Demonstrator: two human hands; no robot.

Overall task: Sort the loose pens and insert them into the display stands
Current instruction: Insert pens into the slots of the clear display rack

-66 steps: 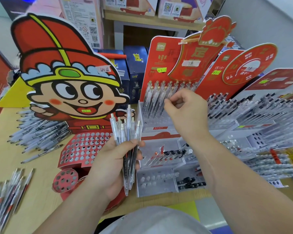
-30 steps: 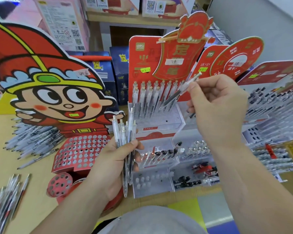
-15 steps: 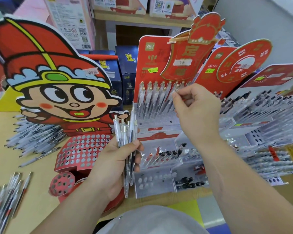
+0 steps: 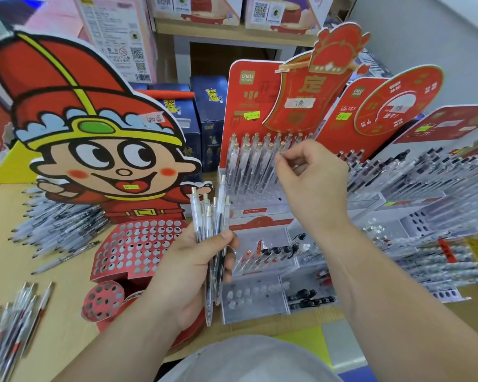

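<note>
Clear pens [image 4: 247,166] (gold-capped) stand upright in red display stand [image 4: 242,100].

On the table [image 4: 66,312] the cartoon-figure stand [image 4: 100,161] stands left of the tiered pen stand [image 4: 254,172], with more pen racks [image 4: 425,183] to its right. Loose pens [image 4: 55,224] lie left of the cartoon-figure stand; boxes [image 4: 210,114] stand behind.

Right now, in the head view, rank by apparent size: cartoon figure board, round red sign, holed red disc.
Largest: cartoon figure board.
Then: round red sign.
Smallest: holed red disc, although nearer the camera.
</note>
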